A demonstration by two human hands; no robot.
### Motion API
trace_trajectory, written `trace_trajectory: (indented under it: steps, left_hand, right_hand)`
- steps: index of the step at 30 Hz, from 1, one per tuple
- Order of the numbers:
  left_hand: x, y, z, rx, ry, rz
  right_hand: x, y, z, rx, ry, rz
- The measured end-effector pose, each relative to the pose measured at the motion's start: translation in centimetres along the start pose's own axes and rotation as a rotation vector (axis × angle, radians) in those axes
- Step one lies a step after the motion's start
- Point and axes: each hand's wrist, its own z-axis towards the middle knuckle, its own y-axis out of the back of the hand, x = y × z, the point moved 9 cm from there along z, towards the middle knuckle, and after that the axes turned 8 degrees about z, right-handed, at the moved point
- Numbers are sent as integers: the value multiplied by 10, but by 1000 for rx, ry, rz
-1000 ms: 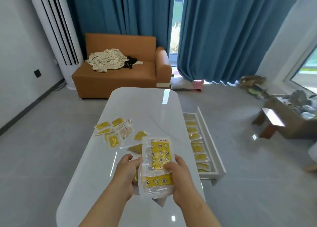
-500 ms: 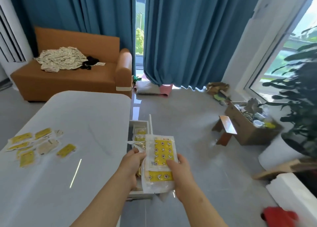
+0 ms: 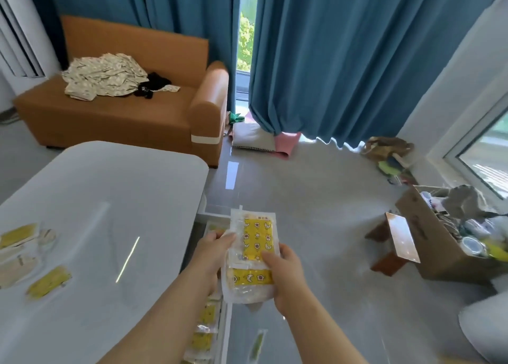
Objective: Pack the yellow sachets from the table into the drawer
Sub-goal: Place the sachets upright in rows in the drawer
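Observation:
Both hands hold a stack of yellow sachets [image 3: 254,249] in clear wrappers above the open white drawer [image 3: 226,330] at the table's right side. My left hand [image 3: 213,249] grips the stack's left edge; my right hand [image 3: 283,274] grips its lower right. More yellow sachets [image 3: 204,328] lie in a row inside the drawer, partly hidden by my left arm. Several loose sachets [image 3: 48,281] rest on the white table [image 3: 110,187] at the far left. One sachet [image 3: 257,345] lies on the floor right of the drawer.
An orange sofa [image 3: 132,116] with clothes stands beyond the table. Blue curtains [image 3: 343,61] hang behind. A small wooden stool [image 3: 395,248] and a cardboard box [image 3: 445,240] of clutter sit on the grey floor to the right.
The view has swung right and down, shifting the table to the left. Both hands have carried the sachet stack over the open drawer, still gripping it the same way.

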Motion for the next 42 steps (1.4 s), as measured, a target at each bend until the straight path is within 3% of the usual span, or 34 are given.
trace_trajectory:
  steps: [6, 11, 17, 23, 27, 36, 40, 42]
  left_hand:
    - [-21, -6, 63, -46, 17, 55]
    - [-12, -21, 111, -216, 65, 7]
    - [6, -52, 125, -439, 159, -199]
    - [40, -38, 115, -632, 170, -406]
    - [44, -48, 131, -565, 167, -449]
    - [39, -50, 160, -650, 220, -524]
    - [23, -66, 190, -594, 203, -807]
    - [18, -70, 205, -643, 241, -904]
  right_hand:
    - [17, -25, 86, 120, -111, -66]
    - [23, -26, 159, 251, -175, -192]
    - [29, -28, 222, 496, -252, -385]
    - [9, -58, 224, 720, -318, -551]
    - [11, -61, 240, 712, -305, -583]
    - [-5, -79, 285, 780, -364, -681]
    - [2, -98, 318, 848, -409, -778]
    - [8, -108, 338, 860, -412, -809]
